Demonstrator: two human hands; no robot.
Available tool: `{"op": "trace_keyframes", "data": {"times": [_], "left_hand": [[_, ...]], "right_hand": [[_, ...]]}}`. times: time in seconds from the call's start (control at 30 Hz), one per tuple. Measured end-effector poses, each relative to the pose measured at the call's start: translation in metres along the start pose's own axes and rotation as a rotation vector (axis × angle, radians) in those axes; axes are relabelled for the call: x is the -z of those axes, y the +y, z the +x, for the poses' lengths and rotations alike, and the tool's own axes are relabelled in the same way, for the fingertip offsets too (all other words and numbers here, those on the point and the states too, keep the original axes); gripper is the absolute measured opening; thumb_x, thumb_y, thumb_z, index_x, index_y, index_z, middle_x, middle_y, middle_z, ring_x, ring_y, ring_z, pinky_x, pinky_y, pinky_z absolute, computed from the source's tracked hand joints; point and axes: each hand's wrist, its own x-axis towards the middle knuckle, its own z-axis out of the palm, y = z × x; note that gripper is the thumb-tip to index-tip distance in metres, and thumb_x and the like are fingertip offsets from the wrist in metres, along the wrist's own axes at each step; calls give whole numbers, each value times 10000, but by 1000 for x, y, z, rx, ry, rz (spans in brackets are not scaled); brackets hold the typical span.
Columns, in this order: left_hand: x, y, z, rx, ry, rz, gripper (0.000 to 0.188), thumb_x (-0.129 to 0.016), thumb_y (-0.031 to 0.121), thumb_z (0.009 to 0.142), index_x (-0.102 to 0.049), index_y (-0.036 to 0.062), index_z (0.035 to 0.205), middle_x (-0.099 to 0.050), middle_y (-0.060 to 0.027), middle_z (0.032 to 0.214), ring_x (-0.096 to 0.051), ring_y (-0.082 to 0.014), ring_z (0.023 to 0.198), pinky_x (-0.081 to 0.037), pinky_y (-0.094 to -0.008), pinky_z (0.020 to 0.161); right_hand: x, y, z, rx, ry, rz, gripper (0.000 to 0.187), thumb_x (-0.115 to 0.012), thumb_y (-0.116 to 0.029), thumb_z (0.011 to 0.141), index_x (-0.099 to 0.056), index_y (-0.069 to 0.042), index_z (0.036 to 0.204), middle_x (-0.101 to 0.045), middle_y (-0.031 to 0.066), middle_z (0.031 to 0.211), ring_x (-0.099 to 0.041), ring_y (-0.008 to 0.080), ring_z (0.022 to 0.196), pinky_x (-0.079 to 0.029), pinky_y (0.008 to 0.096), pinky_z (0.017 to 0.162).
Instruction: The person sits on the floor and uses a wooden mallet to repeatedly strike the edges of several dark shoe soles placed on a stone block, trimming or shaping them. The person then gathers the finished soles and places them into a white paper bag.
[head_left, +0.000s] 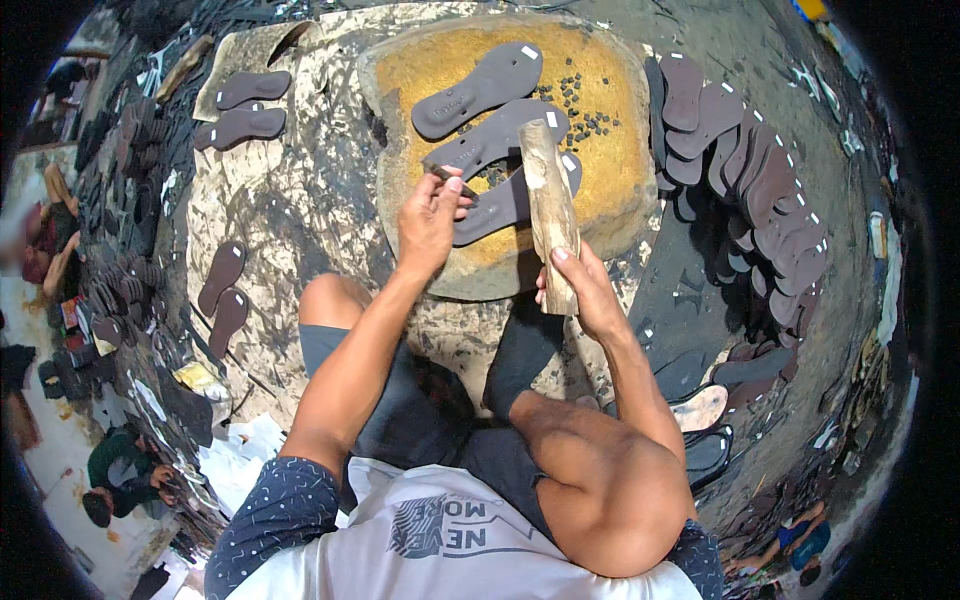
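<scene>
A round yellow-topped block [600, 200] stands in front of me with three dark grey sandal soles on it. My left hand [432, 218] pinches a small dark metal punch [448, 176] upright on the middle sole [495, 135]. My right hand [585, 290] grips the lower end of a thick wooden stick [548, 200], which is raised and tilted over the nearest sole [500, 205]. A third sole [478, 88] lies farther back. Small black punched bits [585, 110] are scattered over the block.
A long overlapping row of brown soles [745, 165] runs down the right of the block. More soles [245, 105] lie on a flat board at the left, and two brown soles [222, 295] on the floor. People sit at the far left and lower right.
</scene>
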Motion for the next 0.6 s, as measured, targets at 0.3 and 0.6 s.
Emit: {"op": "trace_keyframes", "data": {"times": [0.3,0.6], "left_hand": [[-15,2,6,6,-24,206,239,-604,226,1045,-663,16,1143,-730,-71,909,-709,-121,850,-580,-282,748],[-11,1,-1,-333,-7,563,189,-674,170,967,-687,-4,1041,-677,-185,876,-675,-339,803,-522,-414,732]], "right_hand": [[6,-6,-13,-16,27,130,385,-551,-349,1050,-504,-35,1267,-659,103,858,-682,188,694,-588,320,626],[-39,-165,-72,606,185,-6,520,-606,-439,1005,-507,8,1253,-661,157,911,-684,238,760,-583,374,728]]}}
